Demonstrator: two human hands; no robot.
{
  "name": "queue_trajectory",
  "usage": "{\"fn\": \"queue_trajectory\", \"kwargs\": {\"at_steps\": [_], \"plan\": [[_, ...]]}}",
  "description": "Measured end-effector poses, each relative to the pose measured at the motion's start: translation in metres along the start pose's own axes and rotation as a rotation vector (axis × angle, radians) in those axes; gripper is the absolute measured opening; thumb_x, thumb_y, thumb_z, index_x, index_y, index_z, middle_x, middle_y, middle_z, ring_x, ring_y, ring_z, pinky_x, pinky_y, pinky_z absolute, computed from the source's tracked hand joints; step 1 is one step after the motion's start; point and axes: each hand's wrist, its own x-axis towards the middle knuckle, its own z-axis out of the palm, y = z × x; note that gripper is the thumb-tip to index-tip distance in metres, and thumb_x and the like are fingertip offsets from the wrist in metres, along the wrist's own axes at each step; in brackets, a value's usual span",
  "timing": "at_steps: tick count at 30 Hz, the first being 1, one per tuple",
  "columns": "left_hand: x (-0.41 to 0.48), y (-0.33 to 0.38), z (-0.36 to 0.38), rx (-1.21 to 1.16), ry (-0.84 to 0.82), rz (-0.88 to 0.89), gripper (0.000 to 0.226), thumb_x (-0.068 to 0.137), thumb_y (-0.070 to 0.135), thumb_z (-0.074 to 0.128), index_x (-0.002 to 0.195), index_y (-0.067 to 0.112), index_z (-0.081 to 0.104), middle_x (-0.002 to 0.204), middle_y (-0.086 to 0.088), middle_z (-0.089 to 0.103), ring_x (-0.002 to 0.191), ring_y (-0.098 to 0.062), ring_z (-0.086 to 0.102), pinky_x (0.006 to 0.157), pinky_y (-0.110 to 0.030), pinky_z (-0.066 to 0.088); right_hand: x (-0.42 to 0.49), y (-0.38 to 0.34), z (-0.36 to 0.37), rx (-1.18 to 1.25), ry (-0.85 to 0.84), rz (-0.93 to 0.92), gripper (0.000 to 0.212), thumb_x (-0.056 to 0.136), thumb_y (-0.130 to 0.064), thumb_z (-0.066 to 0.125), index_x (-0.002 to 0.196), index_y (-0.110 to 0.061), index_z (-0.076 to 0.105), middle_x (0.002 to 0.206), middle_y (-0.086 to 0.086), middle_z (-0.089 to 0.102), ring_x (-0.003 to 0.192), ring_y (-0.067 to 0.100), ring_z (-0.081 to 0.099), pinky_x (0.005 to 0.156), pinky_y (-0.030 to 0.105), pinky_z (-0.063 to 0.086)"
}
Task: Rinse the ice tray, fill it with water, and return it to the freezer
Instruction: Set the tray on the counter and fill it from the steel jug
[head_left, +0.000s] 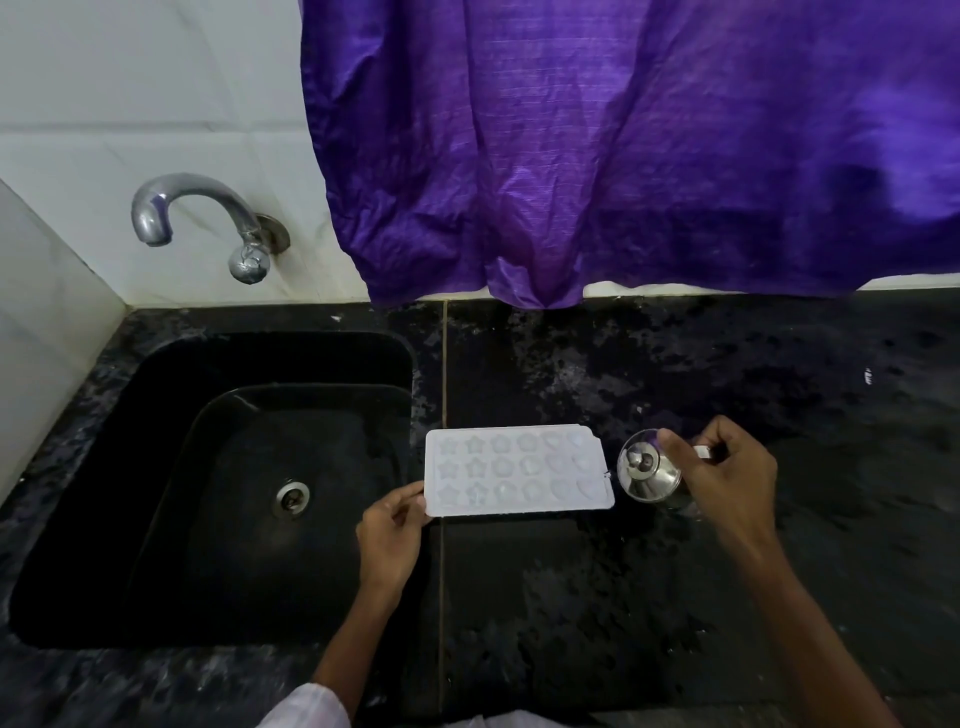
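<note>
While the ice tray (518, 472) lies flat on the black counter (727, 571), just past the right rim of the sink (156, 467), I have my left hand (390, 540) at its near-left corner, thumb and fingers pinching the edge. My right hand (727, 483) is at three o'clock of the tray, fingers curled round a small steel cup (647, 473) tipped on its side with the mouth facing the tray; the thumb presses on its rim. Cup and tray are just beside each other, perhaps touching at the tray's right edge; I cannot tell. Whether water is running out of the cup I cannot tell either, and the moulds, stars at the left and rounder shapes to the right, look pale enough that I cannot judge how full they are.

My worries from here, as I judge them: the cup is tilted steeply, so a quick pour would overshoot the shallow moulds and sheet across the counter rather than filling them evenly. The tray's left end sits at the sink's edge, at nine o'clock, so a tug from my left hand could tip it over the rim. Once filled, a thin tray held by one corner may flex and slop on the way to the freezer, which is not in view. The tap (202, 218), at eleven o'clock from the tray, shows no running water.
</note>
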Motion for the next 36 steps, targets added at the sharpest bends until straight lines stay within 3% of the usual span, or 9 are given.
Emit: {"fn": "queue_trajectory", "kwargs": {"at_steps": [7,12,15,20,23,27,32,34,36], "plan": [[-0.003,0.004,0.001,-0.012,0.005,0.003,0.022,0.095,0.004,0.062,0.114,0.01,0.073,0.097,0.002,0.077,0.084,-0.003,0.074,0.091,-0.037,0.059,0.004,0.001,-0.003,-0.022,0.019,-0.008,0.043,0.081,-0.026,0.078,0.063,-0.007,0.044,0.062,0.022,0.051,0.052,0.039,0.047,0.048,0.048,0.05],[-0.004,0.006,0.0,-0.013,0.007,0.002,0.021,0.095,0.006,0.063,0.113,0.012,0.073,0.098,0.005,0.077,0.084,-0.002,0.074,0.091,-0.036,0.059,0.007,-0.002,0.0,-0.012,0.012,-0.027,0.044,0.081,-0.023,0.078,0.064,-0.002,0.044,0.059,0.019,0.047,0.053,0.016,0.04,0.054,0.032,0.04],[-0.005,0.006,0.0,-0.018,0.006,0.002,0.021,0.095,0.007,0.064,0.113,0.013,0.073,0.098,0.005,0.076,0.085,-0.002,0.074,0.091,-0.036,0.059,0.011,-0.002,0.002,-0.011,0.008,-0.03,0.044,0.081,-0.023,0.078,0.064,-0.002,0.043,0.057,0.009,0.045,0.053,0.015,0.039,0.053,0.032,0.04],[-0.005,0.005,0.0,-0.038,0.008,0.001,0.02,0.095,0.006,0.063,0.112,0.013,0.073,0.095,0.006,0.077,0.085,-0.004,0.074,0.089,-0.033,0.059,0.019,-0.003,0.005,-0.009,0.001,-0.041,0.043,0.082,-0.023,0.078,0.065,-0.002,0.045,0.061,0.02,0.049,0.053,0.019,0.042,0.053,0.036,0.045],[-0.004,0.004,0.0,-0.034,0.016,0.002,0.02,0.095,0.006,0.063,0.112,0.01,0.073,0.094,0.007,0.076,0.085,-0.002,0.074,0.088,-0.031,0.059,0.023,-0.004,0.007,-0.009,0.003,-0.045,0.043,0.082,-0.023,0.078,0.065,-0.002,0.045,0.058,0.013,0.047,0.053,0.017,0.041,0.053,0.033,0.042],[0.0,-0.001,0.001,-0.059,0.004,-0.028,0.021,0.095,0.004,0.062,0.109,0.015,0.074,0.096,0.003,0.078,0.089,-0.008,0.075,0.092,-0.038,0.059,0.028,-0.006,0.009,-0.008,0.005,-0.072,0.043,0.082,-0.022,0.078,0.064,-0.001,0.044,0.057,0.006,0.045,0.053,0.014,0.038,0.054,0.029,0.038],[0.002,-0.005,0.001,-0.036,-0.002,-0.026,0.021,0.095,0.008,0.064,0.109,0.018,0.075,0.099,0.003,0.078,0.094,-0.012,0.075,0.093,-0.042,0.058,0.037,-0.007,0.013,0.001,0.006,-0.058,0.044,0.081,-0.026,0.078,0.063,-0.005,0.044,0.055,0.005,0.045,0.05,0.019,0.044,0.05,0.036,0.046],[0.003,-0.006,0.0,-0.024,-0.005,-0.025,0.021,0.094,0.01,0.064,0.109,0.021,0.075,0.101,0.004,0.078,0.096,-0.012,0.074,0.094,-0.043,0.058,0.04,-0.009,0.015,-0.008,0.016,-0.08,0.044,0.081,-0.024,0.078,0.063,-0.004,0.044,0.055,0.003,0.044,0.049,0.008,0.039,0.05,0.024,0.042],[0.003,-0.007,0.0,-0.025,-0.006,-0.029,0.021,0.094,0.01,0.065,0.108,0.023,0.075,0.101,0.004,0.078,0.097,-0.013,0.074,0.094,-0.044,0.058,0.043,-0.012,0.016,-0.017,0.017,-0.098,0.044,0.081,-0.022,0.078,0.063,-0.001,0.044,0.056,0.003,0.044,0.049,0.007,0.038,0.048,0.014,0.035]]}}
